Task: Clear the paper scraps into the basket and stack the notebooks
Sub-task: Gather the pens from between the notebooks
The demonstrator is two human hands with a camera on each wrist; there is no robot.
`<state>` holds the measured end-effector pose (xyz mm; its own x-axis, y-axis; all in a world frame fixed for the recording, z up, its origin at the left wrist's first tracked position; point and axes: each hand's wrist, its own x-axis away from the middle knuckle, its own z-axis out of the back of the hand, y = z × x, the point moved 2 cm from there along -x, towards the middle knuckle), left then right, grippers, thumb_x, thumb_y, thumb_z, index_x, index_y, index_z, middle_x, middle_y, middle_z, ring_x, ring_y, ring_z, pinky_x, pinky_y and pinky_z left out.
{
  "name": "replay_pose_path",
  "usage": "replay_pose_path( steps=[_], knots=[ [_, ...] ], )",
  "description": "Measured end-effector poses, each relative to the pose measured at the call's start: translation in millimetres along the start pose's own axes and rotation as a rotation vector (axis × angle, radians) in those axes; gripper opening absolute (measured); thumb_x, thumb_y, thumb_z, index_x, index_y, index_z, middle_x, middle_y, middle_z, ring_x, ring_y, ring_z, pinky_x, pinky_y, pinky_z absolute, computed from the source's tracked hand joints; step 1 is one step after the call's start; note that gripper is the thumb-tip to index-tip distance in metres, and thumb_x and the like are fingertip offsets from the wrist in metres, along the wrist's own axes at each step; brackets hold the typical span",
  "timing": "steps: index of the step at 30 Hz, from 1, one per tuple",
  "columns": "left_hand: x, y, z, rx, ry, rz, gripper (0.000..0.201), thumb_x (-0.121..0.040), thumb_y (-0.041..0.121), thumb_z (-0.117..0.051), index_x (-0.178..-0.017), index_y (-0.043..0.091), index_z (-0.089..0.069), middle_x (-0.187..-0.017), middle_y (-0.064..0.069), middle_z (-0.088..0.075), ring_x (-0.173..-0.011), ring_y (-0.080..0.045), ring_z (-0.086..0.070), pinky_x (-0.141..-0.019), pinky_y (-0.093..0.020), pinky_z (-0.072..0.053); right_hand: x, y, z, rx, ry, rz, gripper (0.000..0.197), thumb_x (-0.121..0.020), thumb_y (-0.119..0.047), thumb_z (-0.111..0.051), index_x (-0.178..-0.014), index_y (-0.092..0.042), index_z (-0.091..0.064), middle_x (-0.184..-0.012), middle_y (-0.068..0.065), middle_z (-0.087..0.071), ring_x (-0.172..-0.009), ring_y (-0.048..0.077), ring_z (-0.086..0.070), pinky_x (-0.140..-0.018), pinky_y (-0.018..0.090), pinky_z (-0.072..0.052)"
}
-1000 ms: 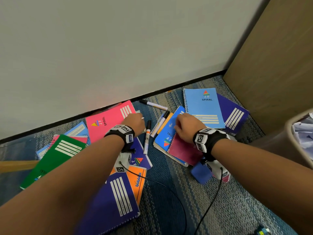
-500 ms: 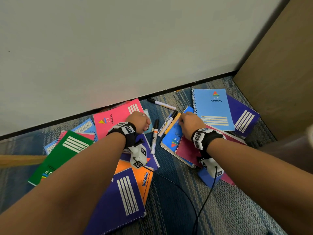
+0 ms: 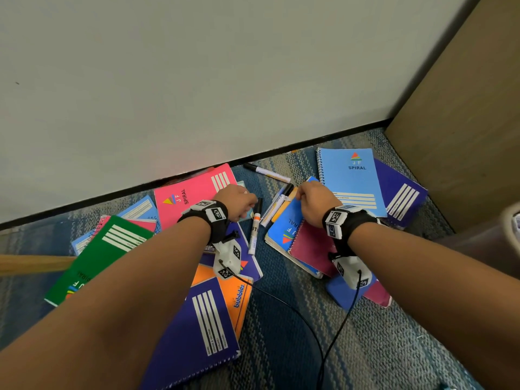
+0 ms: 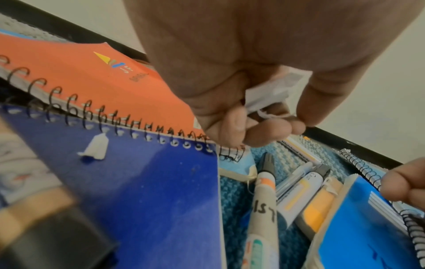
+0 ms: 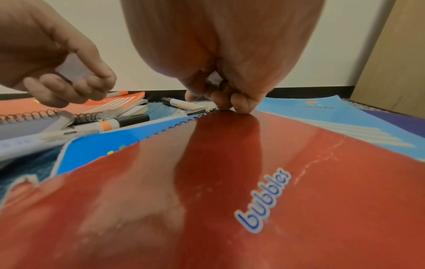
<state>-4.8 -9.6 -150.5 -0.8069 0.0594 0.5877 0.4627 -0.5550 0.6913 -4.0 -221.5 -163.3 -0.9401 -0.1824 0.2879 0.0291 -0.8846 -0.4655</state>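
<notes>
Notebooks lie scattered on the carpet: pink (image 3: 194,192), green (image 3: 104,249), purple (image 3: 197,333), orange (image 3: 239,294), blue (image 3: 284,223), maroon (image 3: 312,246) and light blue (image 3: 351,178). My left hand (image 3: 239,204) hovers at the pink notebook's corner and grips white paper scraps (image 4: 271,94) in its curled fingers. Another scrap (image 4: 95,148) lies on a dark blue cover. My right hand (image 3: 306,201) is bunched, with its fingertips (image 5: 230,105) down at the spiral edge of the maroon notebook (image 5: 253,182). A pale bit shows inside its fist. Only the rim of the basket (image 3: 510,223) shows at the far right.
Several markers (image 3: 254,229) lie between the two hands, and one more marker (image 3: 267,173) lies by the wall. A wooden panel (image 3: 464,122) stands to the right. Wrist-camera cables (image 3: 309,319) trail over the striped carpet. A wooden stick (image 3: 33,264) lies at the left.
The view has swung left, so the basket has slid almost out of frame. Both hands stay bunched over the same notebooks, and the left has edged toward the markers.
</notes>
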Motion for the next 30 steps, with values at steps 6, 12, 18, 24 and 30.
replay_pose_path(
  steps=[6, 12, 18, 24, 30],
  knots=[
    [-1, -2, 0, -0.094, -0.002, -0.093, 0.026, -0.08, 0.033, -0.073, -0.068, 0.015, -0.059, -0.058, -0.003, -0.056, -0.05, -0.016, -0.049, -0.055, -0.025, -0.04, -3, -8, -2, 0.09, 0.062, -0.004, 0.021, -0.093, -0.03, -0.055, -0.108, -0.016, -0.057, -0.116, 0.009, -0.053, -0.106, 0.031, -0.054, -0.089, 0.041, -0.046],
    [-5, 6, -4, -0.575, 0.205, -0.231, 0.044, -0.095, 0.042, -0.05, -0.064, 0.011, -0.052, -0.065, -0.005, -0.052, -0.074, -0.028, -0.055, -0.062, -0.027, -0.035, -20, -21, -7, 0.225, 0.096, -0.072, 0.031, -0.087, -0.043, -0.059, -0.109, -0.023, -0.059, -0.114, 0.003, -0.058, -0.111, 0.027, -0.053, -0.093, 0.043, -0.038],
    [-11, -1, -18, -0.895, 0.197, -0.241, 0.045, -0.09, 0.053, -0.054, -0.099, 0.01, -0.06, -0.098, -0.013, -0.063, -0.092, -0.031, -0.062, -0.07, -0.034, -0.049, -27, -16, -21, 0.255, 0.049, -0.112, 0.021, -0.092, -0.037, -0.053, -0.1, -0.019, -0.059, -0.104, 0.003, -0.062, -0.099, 0.03, -0.058, -0.096, 0.048, -0.031],
    [-15, 7, -23, -0.816, 0.15, -0.173, 0.034, -0.082, 0.038, -0.067, -0.074, 0.007, -0.053, -0.087, -0.014, -0.063, -0.081, -0.031, -0.063, -0.059, -0.03, -0.046, -22, -19, -19, 0.06, 0.147, -0.083, 0.012, -0.098, -0.026, -0.04, -0.091, -0.017, -0.04, -0.086, 0.005, -0.055, -0.082, 0.033, -0.053, -0.095, 0.049, -0.033],
    [-7, -4, -1, -0.824, 0.076, -0.038, 0.037, -0.072, 0.041, -0.065, -0.056, 0.014, -0.045, -0.057, -0.002, -0.047, -0.051, -0.019, -0.048, -0.043, -0.022, -0.03, -12, -30, 8, -0.077, 0.32, -0.028, 0.013, -0.098, -0.024, -0.038, -0.092, -0.012, -0.035, -0.066, 0.005, -0.045, -0.06, 0.03, -0.043, -0.06, 0.034, -0.032]
  ],
)
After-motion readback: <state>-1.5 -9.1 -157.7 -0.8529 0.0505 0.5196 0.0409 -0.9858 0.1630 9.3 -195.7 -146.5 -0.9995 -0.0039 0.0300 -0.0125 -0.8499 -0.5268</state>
